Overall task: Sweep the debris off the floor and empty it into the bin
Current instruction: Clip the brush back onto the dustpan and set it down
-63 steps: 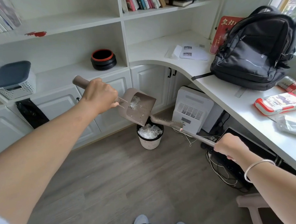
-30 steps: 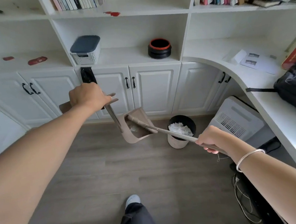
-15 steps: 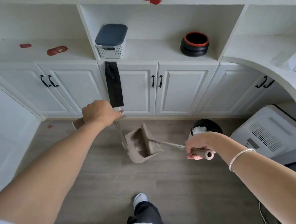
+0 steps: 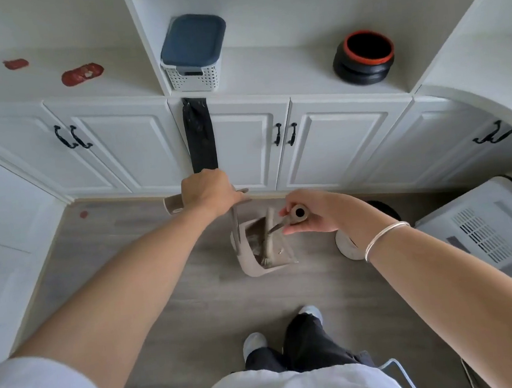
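Dustpan (image 4: 262,252): light, rigid plastic; your left hand (image 4: 209,190) is clenched on its handle. Right hand (image 4: 314,211) fingers wrap the brush (image 4: 284,222) handle end; keep both grips there.

This looks like a room in a home, maybe a study. White wooden cupboards with black handles (image 4: 286,133) run along the wall, with open white shelves (image 4: 283,66) above them. A white basket box with a blue lid (image 4: 193,54) and a round black pot with a red rim (image 4: 363,58) sit there. The grey wood-look floor (image 4: 197,309) is like a house floor.
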`<state>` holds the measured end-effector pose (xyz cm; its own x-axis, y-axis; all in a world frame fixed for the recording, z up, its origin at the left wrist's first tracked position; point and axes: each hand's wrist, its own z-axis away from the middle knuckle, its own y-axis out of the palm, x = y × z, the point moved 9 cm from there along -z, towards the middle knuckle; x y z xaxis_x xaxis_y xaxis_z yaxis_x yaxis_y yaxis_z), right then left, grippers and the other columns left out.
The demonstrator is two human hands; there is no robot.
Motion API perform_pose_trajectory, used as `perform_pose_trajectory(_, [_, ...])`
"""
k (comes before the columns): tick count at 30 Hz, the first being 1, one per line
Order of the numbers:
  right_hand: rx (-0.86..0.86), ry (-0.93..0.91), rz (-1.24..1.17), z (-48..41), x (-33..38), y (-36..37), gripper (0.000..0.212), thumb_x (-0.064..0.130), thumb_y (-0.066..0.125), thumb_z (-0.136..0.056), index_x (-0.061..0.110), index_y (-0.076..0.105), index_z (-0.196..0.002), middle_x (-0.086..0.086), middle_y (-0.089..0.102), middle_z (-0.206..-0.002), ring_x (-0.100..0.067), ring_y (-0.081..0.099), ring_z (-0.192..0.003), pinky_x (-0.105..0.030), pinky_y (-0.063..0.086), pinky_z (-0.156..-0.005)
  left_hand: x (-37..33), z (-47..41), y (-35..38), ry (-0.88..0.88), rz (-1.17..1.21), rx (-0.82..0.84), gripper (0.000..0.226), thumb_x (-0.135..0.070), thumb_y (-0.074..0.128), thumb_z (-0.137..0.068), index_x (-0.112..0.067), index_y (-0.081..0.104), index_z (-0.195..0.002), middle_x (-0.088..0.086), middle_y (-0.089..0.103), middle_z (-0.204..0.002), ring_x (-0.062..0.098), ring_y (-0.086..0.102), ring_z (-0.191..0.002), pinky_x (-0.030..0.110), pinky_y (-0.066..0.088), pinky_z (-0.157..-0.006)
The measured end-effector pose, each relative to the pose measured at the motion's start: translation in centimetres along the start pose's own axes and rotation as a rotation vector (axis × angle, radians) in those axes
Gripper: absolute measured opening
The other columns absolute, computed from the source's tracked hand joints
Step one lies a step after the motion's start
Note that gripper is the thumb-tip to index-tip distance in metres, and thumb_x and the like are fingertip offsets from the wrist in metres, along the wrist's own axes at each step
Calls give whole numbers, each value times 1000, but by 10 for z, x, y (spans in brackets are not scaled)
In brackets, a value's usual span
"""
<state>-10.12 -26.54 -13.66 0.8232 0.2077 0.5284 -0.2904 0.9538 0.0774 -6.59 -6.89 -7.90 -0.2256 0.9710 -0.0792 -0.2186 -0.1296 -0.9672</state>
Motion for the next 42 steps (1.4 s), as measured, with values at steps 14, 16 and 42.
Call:
perform_pose_trajectory(14, [-54,-434,769,-74,143,-26,15,11,58,-91,9,60,-105,-9,63,-98,-26,68,-87,-35,57,-85,-69,-100,11,30,-5,107,36,-38,67,-81,-19,44,-59,-2,49,-62,20,53,-64,29,36,-58])
perform_pose_trajectory(16, [-76,-448,1080,-81,152,-26,34,27,57,-94,9,58,-123,-12,64,-114,-30,64,-104,-42,51,-96,-77,-106,13,66,-2,124,32,-27,62,-82,-17,42,-59,-1,47,-62,20,50,-63,29,35,-58])
perform_pose_trajectory(42, [1,-272,940,-153,176,4,45,-4,39,-94,8,57,-134,-10,56,-135,-26,52,-125,-29,41,-104,-40,-205,66,290,-56,277,17,-29,60,-88,-15,52,-85,5,65,-93,23,55,-80,31,38,-71])
